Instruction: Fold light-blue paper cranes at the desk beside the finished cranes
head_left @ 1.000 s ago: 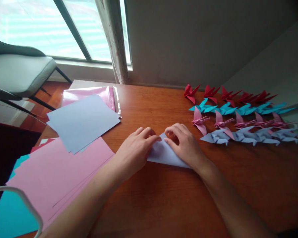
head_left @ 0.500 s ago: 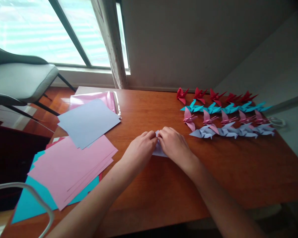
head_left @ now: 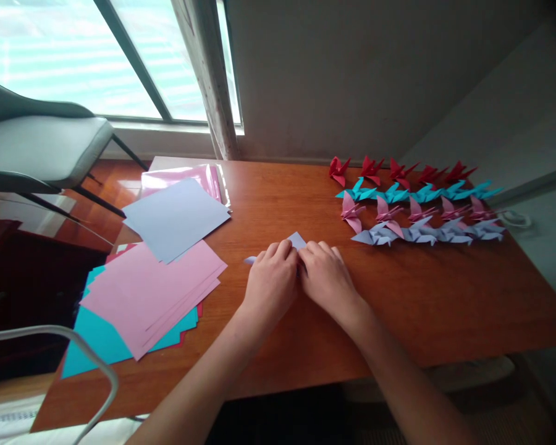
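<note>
A piece of pale lavender origami paper (head_left: pixel 297 239) lies on the wooden table, partly folded and mostly covered by my hands. One tip of it points away from me, and another small tip shows left of my left hand. My left hand (head_left: pixel 274 272) is closed, its bent fingers pinching the paper. Close against it, my right hand (head_left: pixel 325 270) grips the paper from the right, fingers curled and thumb side inward. The folds under my fingers are hidden.
On the right stand rows of folded paper cranes: red (head_left: pixel 401 173), turquoise (head_left: pixel 393 193), pink (head_left: pixel 387 213) and lavender (head_left: pixel 419 232). To the left lie lavender sheets (head_left: pixel 176 213), pink sheets (head_left: pixel 152 290) and turquoise sheets (head_left: pixel 92 346). A white cable (head_left: pixel 90 352) curves at lower left.
The lavender paper now shows a tip beyond my hands and another at the left, where before its flat part lay between my wrists. The camera view has shifted slightly.
</note>
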A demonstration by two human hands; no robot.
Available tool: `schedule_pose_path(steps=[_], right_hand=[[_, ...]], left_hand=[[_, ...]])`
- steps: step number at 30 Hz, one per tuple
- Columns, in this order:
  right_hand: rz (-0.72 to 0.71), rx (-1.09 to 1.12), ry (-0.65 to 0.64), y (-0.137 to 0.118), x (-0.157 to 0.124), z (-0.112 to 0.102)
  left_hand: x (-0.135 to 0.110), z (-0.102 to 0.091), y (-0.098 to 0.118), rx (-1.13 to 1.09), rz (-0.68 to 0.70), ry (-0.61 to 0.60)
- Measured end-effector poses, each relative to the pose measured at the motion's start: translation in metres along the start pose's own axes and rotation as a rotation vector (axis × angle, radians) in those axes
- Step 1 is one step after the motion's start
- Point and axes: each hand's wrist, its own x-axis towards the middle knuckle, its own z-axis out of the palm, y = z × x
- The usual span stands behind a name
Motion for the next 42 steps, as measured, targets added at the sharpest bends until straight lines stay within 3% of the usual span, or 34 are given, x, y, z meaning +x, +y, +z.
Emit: schedule_pose_path(steps=[14, 27, 30, 35, 42], right_hand=[[-0.026, -0.048, 0.179, 0.002, -0.023, 0.017], [0.207, -0.178, 0.279, 0.058, -0.089, 0.022], [0.112, -0.031, 0.341, 0.044, -0.080, 0.019], [-0.050, 0.127, 0.378, 0.008, -0.037, 0.026], [-0.018, 0.132, 0.352, 0.009, -0.013, 0.046]], left_hand=[[-0.011, 0.008, 0.005, 0.049, 0.030, 0.050], [-0.011, 0.009, 0.008, 0.120, 0.032, 0.069], [-0.011, 0.009, 0.009, 0.122, 0.033, 0.070], [-0.011, 0.010, 0.010, 0.097, 0.017, 0.080], [-0.008, 0.012, 0.011, 0.119, 0.002, 0.118]])
